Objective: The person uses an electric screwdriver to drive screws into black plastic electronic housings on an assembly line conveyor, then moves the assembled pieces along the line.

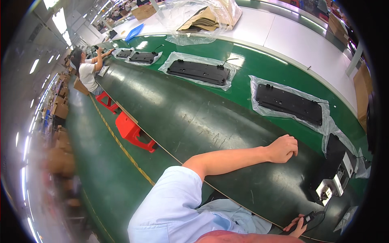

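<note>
My left forearm lies across the dark green worktop [170, 105], and my left hand [282, 148] rests on it with the fingers curled in; nothing shows in them. Down at the right, by the table's near edge, my right hand [299, 227] is closed around a black corded tool [309, 217], whose tip is hidden. Above that hand stands a black box-shaped device [338, 156] with a metal front, resembling a screw feeder. Beyond my left hand, a black keyboard-like panel [287, 104] lies on a clear plastic sheet on the green belt [247, 67].
Farther left on the belt lie another black panel [198, 72] and smaller-looking ones. A co-worker [87, 71] sits at the far end. Red stools [131, 131] stand beside the table. A white ledge [283, 34] behind the belt carries brown cardboard sheets [204, 20] in plastic.
</note>
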The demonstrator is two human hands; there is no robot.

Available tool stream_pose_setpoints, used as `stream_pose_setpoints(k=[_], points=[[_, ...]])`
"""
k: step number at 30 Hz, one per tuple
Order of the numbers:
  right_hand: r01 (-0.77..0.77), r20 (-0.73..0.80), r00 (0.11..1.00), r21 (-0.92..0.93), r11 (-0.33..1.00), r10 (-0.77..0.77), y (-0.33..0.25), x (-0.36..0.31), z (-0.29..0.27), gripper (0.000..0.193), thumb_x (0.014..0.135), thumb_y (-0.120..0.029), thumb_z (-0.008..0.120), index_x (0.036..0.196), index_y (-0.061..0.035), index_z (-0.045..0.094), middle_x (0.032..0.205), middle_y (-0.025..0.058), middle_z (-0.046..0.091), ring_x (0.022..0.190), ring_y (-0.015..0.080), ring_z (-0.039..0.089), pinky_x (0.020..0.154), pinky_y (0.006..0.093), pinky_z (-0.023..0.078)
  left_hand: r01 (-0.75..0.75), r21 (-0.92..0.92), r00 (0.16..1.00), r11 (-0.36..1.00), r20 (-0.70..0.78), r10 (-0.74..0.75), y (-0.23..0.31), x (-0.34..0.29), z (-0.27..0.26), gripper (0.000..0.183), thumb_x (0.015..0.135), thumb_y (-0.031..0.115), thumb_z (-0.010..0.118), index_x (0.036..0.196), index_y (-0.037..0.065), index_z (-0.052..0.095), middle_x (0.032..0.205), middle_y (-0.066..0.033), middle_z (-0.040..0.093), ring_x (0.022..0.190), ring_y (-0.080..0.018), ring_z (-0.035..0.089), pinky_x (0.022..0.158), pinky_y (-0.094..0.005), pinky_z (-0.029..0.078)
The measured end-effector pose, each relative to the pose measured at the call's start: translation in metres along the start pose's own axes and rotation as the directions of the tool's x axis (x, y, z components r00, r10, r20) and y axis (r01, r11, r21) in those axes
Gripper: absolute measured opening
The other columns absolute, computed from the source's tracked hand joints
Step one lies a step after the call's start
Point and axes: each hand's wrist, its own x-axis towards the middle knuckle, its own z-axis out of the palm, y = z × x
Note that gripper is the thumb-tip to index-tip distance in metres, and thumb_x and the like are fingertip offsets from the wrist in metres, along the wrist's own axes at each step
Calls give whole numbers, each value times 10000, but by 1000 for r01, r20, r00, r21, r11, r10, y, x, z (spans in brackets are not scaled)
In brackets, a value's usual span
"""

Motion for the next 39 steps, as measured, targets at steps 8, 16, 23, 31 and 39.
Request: stream_pose_setpoints(k=[8, 16, 23, 31, 39], points=[[-265, -142, 955, -10, 964, 261, -68, -31, 64, 250, 960, -218, 715, 1140, -45, 701, 793, 69, 599, 632, 163, 512, 545, 348, 409, 82, -102, 996, 991, -13, -84, -4, -8, -10, 170, 741, -48, 594, 769, 83, 699, 798, -32, 647, 855, -244, 614, 801, -382, 454], [85, -228, 958, -347, 934, -172, -18, -25, 43, 139, 946, -151, 713, 1009, -31, 744, 795, 61, 620, 628, 140, 506, 543, 299, 408, 110, -191, 993, 975, -26, -117, -7, -5, -16, 181, 750, -68, 575, 756, 80, 678, 795, -34, 650, 847, -245, 620, 795, -386, 450], [-133, -247, 958, 60, 989, 143, -40, -28, 73, 223, 1034, -167, 568, 1157, 15, 606, 711, 138, 635, 448, 200, 502, 436, 384, 468, 124, -247, 988, 961, -53, -142, -13, -13, -25, 194, 745, -85, 570, 755, 79, 671, 788, -32, 643, 826, -244, 610, 786, -384, 445], [-150, 11, 989, -16, 989, 150, -47, -29, 70, 229, 1029, -160, 544, 1140, 33, 596, 697, 139, 626, 446, 193, 510, 437, 368, 472, 136, -305, 986, 943, -54, -160, -15, -15, -36, 208, 732, -104, 561, 759, 73, 666, 780, -29, 629, 817, -241, 599, 780, -377, 439], [-151, 1, 988, -8, 988, 151, -38, -31, 70, 218, 1024, -169, 557, 1073, 42, 579, 681, 142, 622, 433, 203, 512, 423, 371, 470, 141, -321, 985, 937, -48, -165, -19, -18, -44, 197, 735, -103, 565, 764, 67, 658, 803, -33, 631, 818, -242, 595, 784, -378, 436]])
